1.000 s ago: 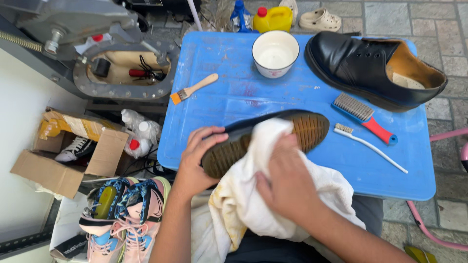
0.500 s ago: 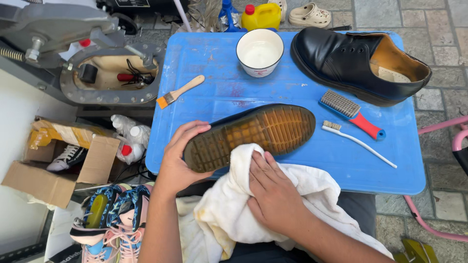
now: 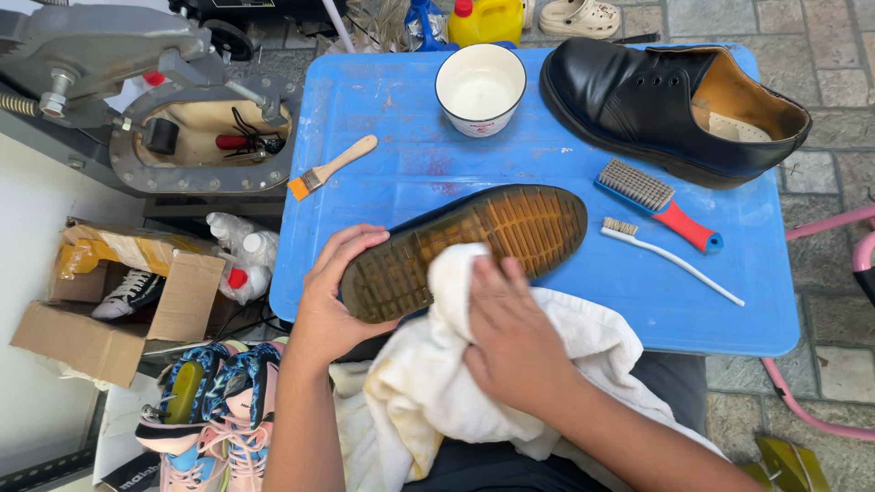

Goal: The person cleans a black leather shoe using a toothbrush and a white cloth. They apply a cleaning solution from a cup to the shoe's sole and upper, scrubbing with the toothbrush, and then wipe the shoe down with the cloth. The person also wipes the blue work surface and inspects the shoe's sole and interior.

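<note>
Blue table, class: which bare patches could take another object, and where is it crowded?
Blue table: bare between paintbrush and white bowl, and at the front right corner past the toothbrush. Crowded around the black shoe, red-handled brush, and held shoe sole.
</note>
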